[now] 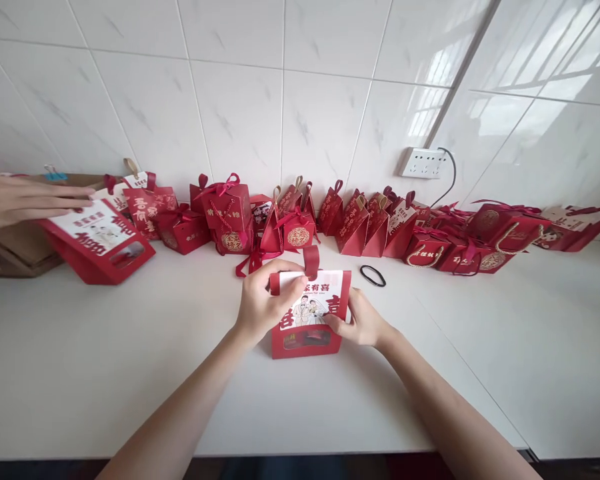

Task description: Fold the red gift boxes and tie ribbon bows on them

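A red and white gift box point(314, 313) with a cartoon couple on its front stands on the white table point(105, 373) in front of me. My left hand point(265, 300) grips its upper left corner, fingers curled over the top flap. My right hand point(360, 321) pinches its right side. A red ribbon handle point(311, 261) sticks up from the top of the box. A black hair tie point(373, 275) lies on the table just right of the box.
A row of several red gift boxes and bags point(300, 223) lines the tiled wall. At far left another person's hand point(15, 199) rests on a similar red box point(100, 240) beside brown cardboard point(17, 247). A white power strip point(423, 163) hangs on the wall.
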{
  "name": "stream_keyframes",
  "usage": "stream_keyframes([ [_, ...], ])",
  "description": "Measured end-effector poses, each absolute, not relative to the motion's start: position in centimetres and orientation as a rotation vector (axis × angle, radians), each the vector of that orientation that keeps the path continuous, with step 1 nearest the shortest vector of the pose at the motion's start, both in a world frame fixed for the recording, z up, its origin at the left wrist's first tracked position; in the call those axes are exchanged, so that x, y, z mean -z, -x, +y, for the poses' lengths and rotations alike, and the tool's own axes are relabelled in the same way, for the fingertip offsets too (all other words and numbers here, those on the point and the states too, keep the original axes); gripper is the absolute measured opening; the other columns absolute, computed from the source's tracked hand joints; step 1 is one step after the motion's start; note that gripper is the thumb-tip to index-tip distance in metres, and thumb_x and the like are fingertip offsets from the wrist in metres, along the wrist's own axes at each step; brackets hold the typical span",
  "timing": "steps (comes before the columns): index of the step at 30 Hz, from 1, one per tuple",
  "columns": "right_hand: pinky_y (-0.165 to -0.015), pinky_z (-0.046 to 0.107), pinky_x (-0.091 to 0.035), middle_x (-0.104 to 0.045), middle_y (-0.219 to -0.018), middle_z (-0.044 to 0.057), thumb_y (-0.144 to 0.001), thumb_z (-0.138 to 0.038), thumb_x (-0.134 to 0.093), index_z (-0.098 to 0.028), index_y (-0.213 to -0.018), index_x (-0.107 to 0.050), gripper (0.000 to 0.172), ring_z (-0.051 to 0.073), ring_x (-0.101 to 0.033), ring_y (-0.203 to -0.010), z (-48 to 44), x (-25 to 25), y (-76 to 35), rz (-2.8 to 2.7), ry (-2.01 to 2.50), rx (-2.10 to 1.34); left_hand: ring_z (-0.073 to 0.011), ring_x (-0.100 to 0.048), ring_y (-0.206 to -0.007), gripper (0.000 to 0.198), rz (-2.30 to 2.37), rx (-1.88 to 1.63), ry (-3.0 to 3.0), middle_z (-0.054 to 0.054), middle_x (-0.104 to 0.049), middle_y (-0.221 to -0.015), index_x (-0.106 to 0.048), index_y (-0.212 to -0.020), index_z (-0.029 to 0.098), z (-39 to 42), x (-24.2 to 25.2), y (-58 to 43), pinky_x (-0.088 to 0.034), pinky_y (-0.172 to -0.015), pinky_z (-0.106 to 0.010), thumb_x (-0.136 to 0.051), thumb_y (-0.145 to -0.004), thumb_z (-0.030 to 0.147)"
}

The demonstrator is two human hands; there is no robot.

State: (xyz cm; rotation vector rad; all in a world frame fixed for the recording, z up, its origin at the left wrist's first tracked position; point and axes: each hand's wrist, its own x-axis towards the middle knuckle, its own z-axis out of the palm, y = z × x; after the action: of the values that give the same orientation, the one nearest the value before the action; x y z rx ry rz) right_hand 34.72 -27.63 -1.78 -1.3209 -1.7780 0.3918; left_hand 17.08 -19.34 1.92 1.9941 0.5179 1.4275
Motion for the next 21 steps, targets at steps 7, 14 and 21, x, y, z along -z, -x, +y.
stream_keyframes([
  [7, -0.062, 0.033, -0.052, -0.066, -0.078, 0.005, -0.07, -0.026, -0.052, -0.017, -0.095, -0.052, 0.027, 0.022, -0.063, -0.072, -27.6, 1.9, -34.8, -1.781, 1.342, -0.401, -0.0122, -0.062, -0.056, 0.005, 0.554, -1.407, -1.935, 0.002, -0.069, -0.066, -0.063, -0.069, 0.02, -19.8, -2.6, -17.3, -0.05, -0.052, -0.022, -0.063, -0.073, 0.022],
  [14, -0.065, 0.034, -0.052, -0.067, -0.08, 0.004, -0.069, -0.026, -0.058, -0.017, -0.093, -0.054, 0.026, 0.023, -0.063, -0.075, -27.6, 2.0, -34.7, -1.704, 1.339, -0.484, -0.0149, -0.063, -0.062, 0.01, 0.551, -1.406, -1.898, 0.0, -0.069, -0.069, -0.062, -0.07, 0.02, -19.9, -2.1, -17.4, -0.052, -0.057, -0.025, -0.06, -0.076, 0.028],
  [21, -0.079, 0.042, -0.057, -0.066, -0.109, 0.011, -0.078, -0.053, -0.056, -0.02, -0.106, -0.053, 0.044, 0.028, -0.066, -0.094, -26.4, 2.1, -34.9, -0.832, 1.114, -0.942, -0.0258, -0.064, -0.104, 0.058, 0.35, -1.353, -1.657, -0.016, -0.061, -0.124, -0.045, -0.127, 0.019, -16.8, 0.6, -17.6, -0.052, -0.087, -0.04, -0.044, -0.083, 0.057],
])
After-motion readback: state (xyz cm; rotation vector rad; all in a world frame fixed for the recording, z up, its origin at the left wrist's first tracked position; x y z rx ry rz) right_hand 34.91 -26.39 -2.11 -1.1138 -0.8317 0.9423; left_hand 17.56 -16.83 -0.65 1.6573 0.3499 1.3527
